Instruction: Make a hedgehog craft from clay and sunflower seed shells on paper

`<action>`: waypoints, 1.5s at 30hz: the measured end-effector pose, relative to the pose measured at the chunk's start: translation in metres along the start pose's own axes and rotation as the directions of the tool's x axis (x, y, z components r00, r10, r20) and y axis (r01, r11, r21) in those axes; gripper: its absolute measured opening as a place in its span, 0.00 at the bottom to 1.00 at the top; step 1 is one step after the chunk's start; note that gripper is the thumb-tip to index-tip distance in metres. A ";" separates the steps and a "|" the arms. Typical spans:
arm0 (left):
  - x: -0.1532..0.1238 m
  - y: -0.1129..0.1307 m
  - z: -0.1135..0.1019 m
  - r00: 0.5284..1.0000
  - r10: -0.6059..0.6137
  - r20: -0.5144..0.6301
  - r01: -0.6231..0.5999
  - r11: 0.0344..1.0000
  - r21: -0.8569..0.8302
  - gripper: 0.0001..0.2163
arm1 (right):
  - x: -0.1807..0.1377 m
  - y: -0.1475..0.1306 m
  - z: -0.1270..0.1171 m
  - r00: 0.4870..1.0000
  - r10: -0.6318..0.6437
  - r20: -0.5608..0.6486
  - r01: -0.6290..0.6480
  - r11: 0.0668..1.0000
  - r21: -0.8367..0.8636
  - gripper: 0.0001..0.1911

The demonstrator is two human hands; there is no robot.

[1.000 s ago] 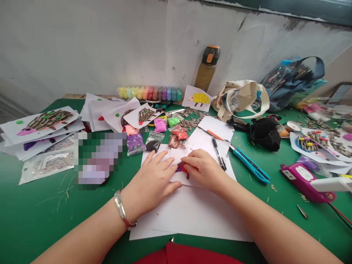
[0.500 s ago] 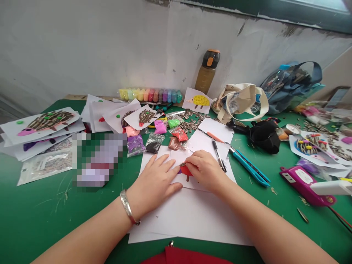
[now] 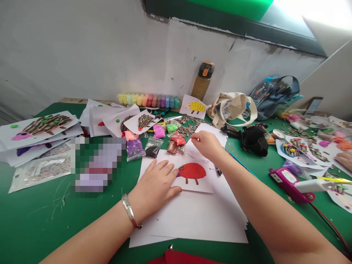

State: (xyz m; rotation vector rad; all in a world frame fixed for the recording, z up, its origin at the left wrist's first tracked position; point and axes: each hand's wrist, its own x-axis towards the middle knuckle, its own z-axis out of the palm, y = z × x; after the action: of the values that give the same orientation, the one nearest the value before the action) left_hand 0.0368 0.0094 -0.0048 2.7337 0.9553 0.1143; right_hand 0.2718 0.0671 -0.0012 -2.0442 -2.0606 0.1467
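Observation:
My left hand (image 3: 159,187) lies flat with fingers spread, pressing the left side of a white card (image 3: 203,187). On that card is a hedgehog shape with a red clay body (image 3: 193,172), two brown legs and a purple snout partly under my fingers. One sunflower seed (image 3: 181,167) sits at the body's left end. Above the card, my right hand (image 3: 207,145) has its fingertips pinched together; what is between them, if anything, is hidden. Just beyond those fingertips a heap of striped sunflower seeds (image 3: 187,127) is spread on the green table.
Bags of coloured clay (image 3: 135,148) lie behind my left hand. Finished hedgehog cards (image 3: 45,126) are stacked at left. A bottle (image 3: 202,82), a cloth bag (image 3: 233,106) and a black strap-like item (image 3: 254,141) stand behind. At right are a magenta glue gun (image 3: 291,185) and another person's hand (image 3: 344,160).
My right hand has left the red body and moved up and away toward the seed heap, uncovering the hedgehog shape. My left hand stays on the card. The view has shifted slightly.

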 end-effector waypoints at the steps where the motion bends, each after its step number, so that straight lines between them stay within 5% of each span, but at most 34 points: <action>1: 0.000 0.000 0.000 1.000 -0.003 0.001 0.003 1.000 -0.001 0.14 | 0.011 0.000 0.002 1.000 0.002 -0.002 -0.002 1.000 -0.018 0.14; 8: 0.000 -0.002 0.004 1.000 -0.013 -0.027 0.012 1.000 -0.014 0.16 | 0.046 0.001 0.031 0.999 0.042 -0.015 -0.044 0.993 -0.110 0.12; 13: 0.000 -0.003 0.005 1.000 -0.018 -0.022 0.018 0.999 -0.029 0.15 | 0.043 0.001 0.027 1.000 0.001 -0.029 -0.004 0.995 -0.095 0.14; 19: 0.000 -0.002 0.003 1.000 0.007 -0.024 -0.007 1.000 -0.021 0.16 | -0.018 -0.012 0.007 0.999 -0.016 -0.047 0.019 0.997 0.070 0.13; 21: 0.001 -0.002 0.004 1.000 0.008 -0.017 -0.009 1.000 -0.010 0.16 | -0.047 -0.018 0.006 1.000 0.010 0.011 -0.013 0.939 0.343 0.09; 24: 0.002 -0.002 0.005 1.000 0.006 -0.014 -0.006 1.000 0.001 0.16 | -0.077 -0.026 0.012 0.997 -0.002 0.076 -0.036 0.871 0.489 0.08; 45: 0.000 0.000 0.003 1.000 0.027 -0.007 -0.027 0.999 0.023 0.15 | -0.081 -0.033 0.025 0.993 -0.073 0.097 0.042 0.954 0.296 0.14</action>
State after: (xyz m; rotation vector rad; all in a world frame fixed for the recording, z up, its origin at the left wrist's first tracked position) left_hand 0.0375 0.0088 -0.0081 2.7696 0.9270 0.1192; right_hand 0.2333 -0.0122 -0.0250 -1.8305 -2.0146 0.5301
